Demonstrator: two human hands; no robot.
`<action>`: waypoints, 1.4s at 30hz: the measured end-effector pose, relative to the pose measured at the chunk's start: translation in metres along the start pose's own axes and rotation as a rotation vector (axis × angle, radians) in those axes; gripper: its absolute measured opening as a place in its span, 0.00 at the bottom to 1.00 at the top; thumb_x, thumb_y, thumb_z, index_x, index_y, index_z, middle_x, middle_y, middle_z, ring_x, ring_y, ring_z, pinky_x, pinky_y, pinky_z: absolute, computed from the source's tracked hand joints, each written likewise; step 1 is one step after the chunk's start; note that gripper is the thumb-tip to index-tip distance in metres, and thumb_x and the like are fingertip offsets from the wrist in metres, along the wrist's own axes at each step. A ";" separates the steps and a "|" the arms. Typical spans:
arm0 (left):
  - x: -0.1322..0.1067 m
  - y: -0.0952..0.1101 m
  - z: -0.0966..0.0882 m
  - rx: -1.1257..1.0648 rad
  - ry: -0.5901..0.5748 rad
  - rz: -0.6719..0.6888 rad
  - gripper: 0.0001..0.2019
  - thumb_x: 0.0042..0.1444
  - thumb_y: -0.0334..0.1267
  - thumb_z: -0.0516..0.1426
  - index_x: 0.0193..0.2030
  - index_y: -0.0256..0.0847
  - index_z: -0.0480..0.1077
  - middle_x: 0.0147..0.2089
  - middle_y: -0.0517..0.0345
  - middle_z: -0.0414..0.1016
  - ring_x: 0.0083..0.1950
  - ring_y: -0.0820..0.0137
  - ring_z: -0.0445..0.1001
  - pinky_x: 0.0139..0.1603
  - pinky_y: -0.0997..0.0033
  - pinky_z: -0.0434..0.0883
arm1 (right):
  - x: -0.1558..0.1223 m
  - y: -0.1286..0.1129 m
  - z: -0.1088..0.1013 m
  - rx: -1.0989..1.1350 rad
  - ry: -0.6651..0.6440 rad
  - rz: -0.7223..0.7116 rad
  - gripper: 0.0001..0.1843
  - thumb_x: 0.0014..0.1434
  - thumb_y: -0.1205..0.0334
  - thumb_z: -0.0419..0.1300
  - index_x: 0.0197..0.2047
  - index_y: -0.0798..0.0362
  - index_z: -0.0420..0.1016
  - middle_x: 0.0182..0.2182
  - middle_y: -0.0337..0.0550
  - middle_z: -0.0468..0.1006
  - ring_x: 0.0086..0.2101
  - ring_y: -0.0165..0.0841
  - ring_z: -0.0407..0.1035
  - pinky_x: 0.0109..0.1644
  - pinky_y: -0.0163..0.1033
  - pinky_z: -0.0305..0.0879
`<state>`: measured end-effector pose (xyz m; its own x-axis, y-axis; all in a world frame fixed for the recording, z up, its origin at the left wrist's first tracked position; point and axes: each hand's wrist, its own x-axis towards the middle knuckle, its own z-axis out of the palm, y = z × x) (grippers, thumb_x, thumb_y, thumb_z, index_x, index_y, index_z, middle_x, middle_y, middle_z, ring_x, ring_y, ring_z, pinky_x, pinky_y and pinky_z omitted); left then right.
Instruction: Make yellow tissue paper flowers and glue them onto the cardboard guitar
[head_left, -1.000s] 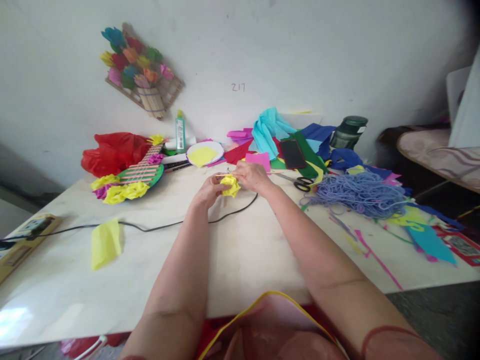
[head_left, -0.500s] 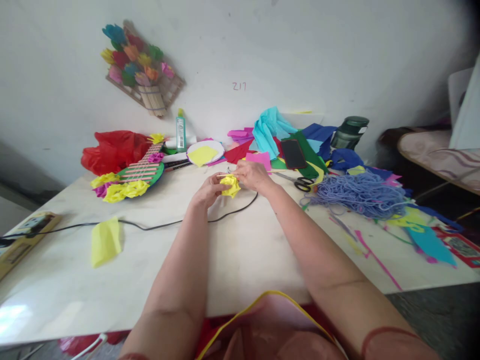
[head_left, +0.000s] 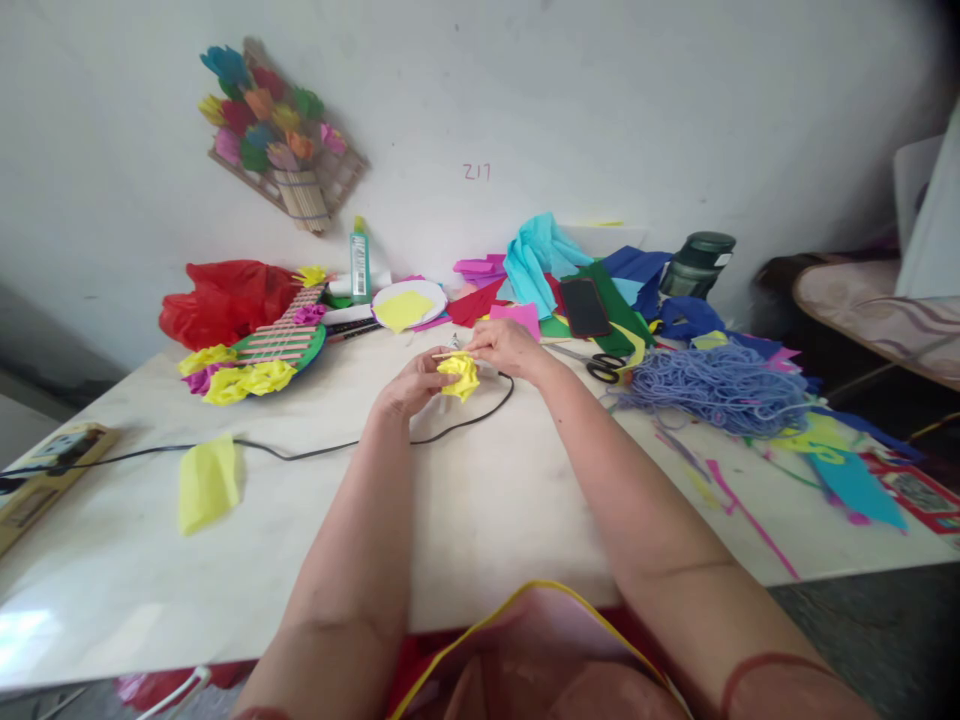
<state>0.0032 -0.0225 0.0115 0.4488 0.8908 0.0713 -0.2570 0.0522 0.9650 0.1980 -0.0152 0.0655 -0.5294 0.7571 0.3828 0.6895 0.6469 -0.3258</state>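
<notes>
White table (head_left: 487,500): yellow flower (head_left: 460,380) pinched in left hand (head_left: 412,386), beside right hand (head_left: 507,350) gripping stick (head_left: 451,355).

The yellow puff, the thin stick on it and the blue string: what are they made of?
Yellow puff: probably crepe paper with a matte finish, as it crumples into soft ruffles.
Thin stick: perhaps plain wood, being pale and straight; too small to be sure.
Blue string: dull, loosely looped yarn or cord; I can't tell which fibre.
</notes>
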 end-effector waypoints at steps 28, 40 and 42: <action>0.003 -0.001 -0.002 -0.170 0.112 0.009 0.26 0.34 0.28 0.65 0.46 0.38 0.74 0.40 0.55 0.78 0.36 0.69 0.76 0.33 0.72 0.71 | 0.004 0.006 0.010 0.103 0.108 0.007 0.12 0.59 0.67 0.59 0.40 0.50 0.84 0.35 0.42 0.80 0.36 0.30 0.71 0.38 0.34 0.60; -0.001 0.002 0.002 -0.172 0.025 0.041 0.28 0.32 0.30 0.65 0.47 0.38 0.73 0.40 0.53 0.78 0.36 0.67 0.76 0.35 0.71 0.71 | 0.005 0.006 0.010 0.388 0.086 -0.023 0.07 0.55 0.67 0.63 0.34 0.53 0.85 0.30 0.41 0.80 0.32 0.29 0.70 0.37 0.34 0.62; -0.002 0.002 0.002 -0.176 0.010 0.054 0.29 0.32 0.31 0.65 0.48 0.39 0.73 0.41 0.53 0.78 0.38 0.66 0.77 0.37 0.69 0.72 | 0.005 0.008 0.011 0.447 0.080 -0.026 0.07 0.55 0.66 0.63 0.33 0.53 0.85 0.30 0.41 0.81 0.31 0.29 0.70 0.36 0.34 0.63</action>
<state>0.0037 -0.0251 0.0143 0.4220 0.8988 0.1183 -0.4270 0.0820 0.9005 0.1957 -0.0055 0.0556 -0.4916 0.7420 0.4558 0.3861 0.6549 -0.6496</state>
